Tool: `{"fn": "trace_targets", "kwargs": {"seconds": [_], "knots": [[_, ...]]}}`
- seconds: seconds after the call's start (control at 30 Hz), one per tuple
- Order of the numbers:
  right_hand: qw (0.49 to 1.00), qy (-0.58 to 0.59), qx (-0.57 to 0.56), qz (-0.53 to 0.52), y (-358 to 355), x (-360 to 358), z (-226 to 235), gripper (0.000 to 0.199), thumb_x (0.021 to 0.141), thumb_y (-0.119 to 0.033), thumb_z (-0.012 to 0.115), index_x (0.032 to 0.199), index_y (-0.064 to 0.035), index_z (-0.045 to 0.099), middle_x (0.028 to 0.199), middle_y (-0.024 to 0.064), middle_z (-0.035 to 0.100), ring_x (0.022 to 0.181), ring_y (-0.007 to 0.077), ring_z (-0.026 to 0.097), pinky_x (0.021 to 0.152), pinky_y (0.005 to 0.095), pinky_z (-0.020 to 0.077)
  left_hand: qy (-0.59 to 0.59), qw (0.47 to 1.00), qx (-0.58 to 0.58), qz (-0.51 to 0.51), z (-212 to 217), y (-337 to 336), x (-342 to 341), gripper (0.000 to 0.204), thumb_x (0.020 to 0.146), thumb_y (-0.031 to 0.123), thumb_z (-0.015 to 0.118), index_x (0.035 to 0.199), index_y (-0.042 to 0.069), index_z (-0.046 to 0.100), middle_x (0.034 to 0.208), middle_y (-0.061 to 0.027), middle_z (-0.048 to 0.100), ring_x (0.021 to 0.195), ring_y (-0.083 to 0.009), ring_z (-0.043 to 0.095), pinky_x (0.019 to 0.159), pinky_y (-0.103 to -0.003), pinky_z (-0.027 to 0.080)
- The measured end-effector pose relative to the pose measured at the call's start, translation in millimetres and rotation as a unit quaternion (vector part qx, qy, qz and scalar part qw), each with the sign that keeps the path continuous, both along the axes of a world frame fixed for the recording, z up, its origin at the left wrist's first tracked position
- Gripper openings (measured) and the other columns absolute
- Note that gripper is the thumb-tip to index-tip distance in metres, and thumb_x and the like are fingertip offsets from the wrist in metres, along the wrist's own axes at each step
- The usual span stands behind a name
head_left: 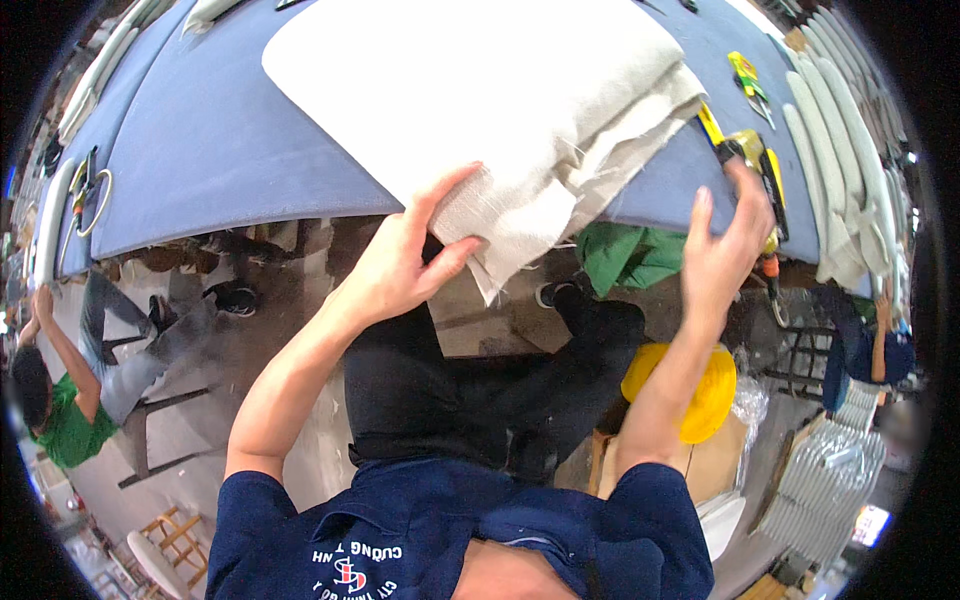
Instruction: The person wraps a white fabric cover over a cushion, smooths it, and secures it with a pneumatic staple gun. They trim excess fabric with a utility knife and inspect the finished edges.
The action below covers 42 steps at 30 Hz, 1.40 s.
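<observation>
A cream fabric-covered piece with rounded corners, probably a padded panel, lies on the blue-covered table and juts over its near edge. Loose, frayed cloth folds along its right side. My left hand grips its near corner, index finger on top and thumb by the hanging cloth edge. To the right, my right hand is raised with thumb and fingers apart. Its fingertips are beside a yellow and black staple gun with a hose fitting, at the table's right edge. Whether they touch it I cannot tell.
Yellow-green snips lie at the far right of the blue table. Green cloth hangs under the near edge. A yellow round object rests on a carton by my right arm. Padded pieces stand right; a person in green sits left.
</observation>
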State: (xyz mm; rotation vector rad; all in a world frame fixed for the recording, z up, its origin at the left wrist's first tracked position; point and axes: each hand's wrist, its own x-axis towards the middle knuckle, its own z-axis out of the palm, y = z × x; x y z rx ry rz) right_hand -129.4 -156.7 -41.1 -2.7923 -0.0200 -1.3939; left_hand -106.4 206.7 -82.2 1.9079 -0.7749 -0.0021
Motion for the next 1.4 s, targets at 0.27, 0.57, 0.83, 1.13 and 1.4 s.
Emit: {"fn": "trace_targets", "kwargs": {"seconds": [0.27,0.57,0.83,1.13,1.4], "knots": [[0.953,0.229,0.018,-0.2,-157.5,54.4,29.3,0.072,0.085,-0.021,0.074,0.154,-0.0172,0.051,0.128,0.0251,0.062,0.114,0.0454,0.068,0.1,0.0531,0.0548,0.004,1.0,0.014,-0.017,4.7,-11.8,-0.1,0.067,0.103,0.011,0.068,0.161,0.004,0.037,0.151,-0.0279,0.056,0.141,-0.0394,0.056,0.118,-0.047,0.042],[0.791,0.203,0.537,0.212,44.5,-113.2,8.9,0.014,0.103,-0.018,0.068,0.105,-0.0046,0.072,0.098,0.0047,0.073,0.092,0.0153,0.07,0.087,0.0317,0.0544,-0.107,0.994,-0.008,0.032,-8.8,-11.6,-0.2,0.066,0.099,0.007,0.07,0.159,0.006,0.042,0.131,-0.0299,0.068,0.119,-0.0454,0.07,0.104,-0.045,0.053],[0.838,0.233,0.379,0.315,147.8,-90.8,-59.0,0.029,0.083,-0.017,0.082,0.111,-0.0088,0.076,0.1,0.0078,0.078,0.089,0.029,0.074,0.079,0.0401,0.0523,-0.128,0.991,0.026,0.038,-17.7,-10.3,0.2,0.074,0.09,-0.007,0.063,0.16,0.005,0.039,0.14,-0.0318,0.063,0.131,-0.047,0.064,0.11,-0.047,0.05],[0.803,0.242,0.391,0.38,137.7,-75.2,-67.9,0.034,0.076,-0.022,0.084,0.102,-0.0031,0.073,0.087,0.0101,0.072,0.07,0.0286,0.073,0.062,0.0345,0.0558,-0.109,0.992,0.061,0.01,-16.3,-3.1,1.3,0.082,0.085,-0.012,0.062,0.161,0.006,0.037,0.149,-0.0333,0.055,0.14,-0.0505,0.055,0.118,-0.049,0.043],[0.817,0.238,0.369,0.374,128.4,-65.9,-69.0,0.041,0.078,-0.022,0.084,0.112,-0.0033,0.074,0.1,0.0115,0.077,0.084,0.0261,0.075,0.071,0.0341,0.0559,-0.092,0.994,0.055,0.008,-8.8,0.6,6.4,0.076,0.095,-0.007,0.059,0.164,0.008,0.031,0.148,-0.0321,0.057,0.14,-0.0446,0.057,0.116,-0.049,0.044]]}}
